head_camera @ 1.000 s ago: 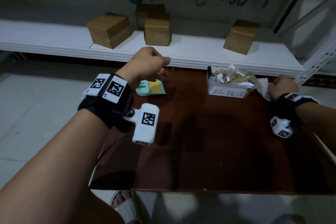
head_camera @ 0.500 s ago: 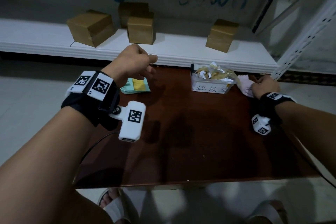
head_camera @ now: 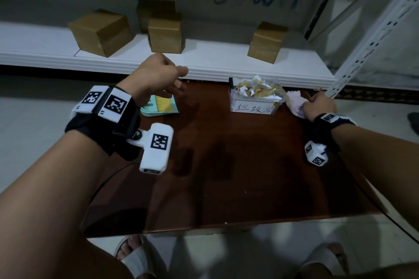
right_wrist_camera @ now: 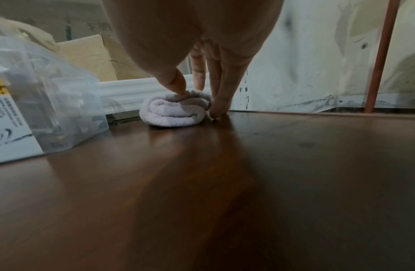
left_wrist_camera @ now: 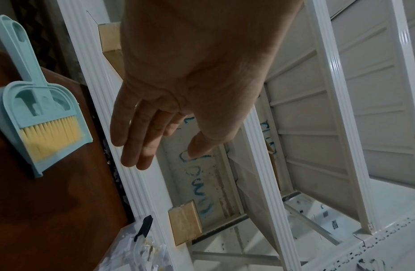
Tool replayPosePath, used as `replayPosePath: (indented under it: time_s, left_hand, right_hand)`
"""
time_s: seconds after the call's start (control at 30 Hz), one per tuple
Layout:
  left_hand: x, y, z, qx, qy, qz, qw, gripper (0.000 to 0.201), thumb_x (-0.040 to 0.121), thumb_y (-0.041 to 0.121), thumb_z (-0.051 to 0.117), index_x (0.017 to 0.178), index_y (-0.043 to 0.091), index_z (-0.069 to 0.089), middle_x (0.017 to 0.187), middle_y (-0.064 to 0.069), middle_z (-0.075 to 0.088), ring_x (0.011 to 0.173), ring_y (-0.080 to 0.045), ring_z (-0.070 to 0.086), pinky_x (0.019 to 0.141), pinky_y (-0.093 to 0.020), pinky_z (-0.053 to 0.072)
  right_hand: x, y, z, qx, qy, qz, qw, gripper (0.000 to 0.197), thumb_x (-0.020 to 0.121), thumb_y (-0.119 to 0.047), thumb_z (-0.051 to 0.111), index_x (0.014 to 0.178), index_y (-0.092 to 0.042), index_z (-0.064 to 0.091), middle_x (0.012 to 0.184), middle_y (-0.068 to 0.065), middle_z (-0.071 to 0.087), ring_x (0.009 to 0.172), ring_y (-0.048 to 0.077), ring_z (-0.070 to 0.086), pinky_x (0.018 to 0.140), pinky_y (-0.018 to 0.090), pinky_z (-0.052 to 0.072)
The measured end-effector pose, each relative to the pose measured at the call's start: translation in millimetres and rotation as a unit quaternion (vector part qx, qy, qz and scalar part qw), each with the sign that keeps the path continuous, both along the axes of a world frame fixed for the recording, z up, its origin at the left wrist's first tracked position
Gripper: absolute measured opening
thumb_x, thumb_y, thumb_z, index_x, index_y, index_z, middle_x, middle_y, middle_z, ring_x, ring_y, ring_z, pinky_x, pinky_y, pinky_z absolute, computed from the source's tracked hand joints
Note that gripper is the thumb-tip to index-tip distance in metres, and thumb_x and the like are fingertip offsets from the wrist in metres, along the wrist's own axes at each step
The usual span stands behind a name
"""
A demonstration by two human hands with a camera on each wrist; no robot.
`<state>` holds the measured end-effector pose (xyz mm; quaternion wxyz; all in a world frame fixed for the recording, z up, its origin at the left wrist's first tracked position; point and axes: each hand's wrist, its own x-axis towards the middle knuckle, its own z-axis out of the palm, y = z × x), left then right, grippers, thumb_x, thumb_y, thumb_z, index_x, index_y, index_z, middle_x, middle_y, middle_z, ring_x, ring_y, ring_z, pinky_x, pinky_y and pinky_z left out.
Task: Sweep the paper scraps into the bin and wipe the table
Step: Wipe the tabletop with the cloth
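Note:
A clear plastic bin [head_camera: 254, 106] heaped with paper scraps [head_camera: 256, 89] stands at the back of the dark wooden table [head_camera: 226, 183]. Just right of it lies a rolled white cloth [head_camera: 293, 102]. My right hand [head_camera: 318, 104] grips that cloth [right_wrist_camera: 171, 111], thumb on top and fingers [right_wrist_camera: 221, 99] down its right side, touching the table [right_wrist_camera: 224, 183]. My left hand [head_camera: 162, 77] hovers in the air above a mint dustpan with a yellow-bristled brush [head_camera: 161, 107] at the back left. In the left wrist view this hand [left_wrist_camera: 164, 154] has relaxed fingers and holds nothing, with the dustpan [left_wrist_camera: 43, 124] to its left.
A white shelf [head_camera: 204, 61] carrying several cardboard boxes [head_camera: 102, 31] runs right behind the table. A perforated white metal upright [head_camera: 371, 36] stands at the back right corner. A cable [head_camera: 374, 206] trails off the table's right edge. My sandalled feet [head_camera: 136, 258] show below the front edge.
The head view has shifted a little to the right. Both hands keep nearly the same places: the left raised over the dustpan, the right at the cloth beside the bin.

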<state>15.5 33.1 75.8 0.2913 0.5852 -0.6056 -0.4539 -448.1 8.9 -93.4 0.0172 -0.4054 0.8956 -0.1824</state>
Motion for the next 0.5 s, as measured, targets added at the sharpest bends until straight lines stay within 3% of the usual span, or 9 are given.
replayPosePath:
  time_s: [0.5]
  left_hand:
    - [-4.0, 1.4, -0.7, 0.012, -0.005, -0.005, 1.0, 0.017, 0.103, 0.03, 0.06, 0.103, 0.014, 0.054, 0.098, -0.015, 0.077, 0.088, -0.027, 0.077, 0.091, -0.045, 0.058]
  right_hand:
    - [7.4, 3.5, 6.5, 0.014, -0.012, 0.001, 1.0, 0.039, 0.09, -0.023, 0.061, 0.122, -0.001, 0.059, 0.121, 0.032, 0.065, 0.112, 0.048, 0.063, 0.092, 0.046, 0.053]
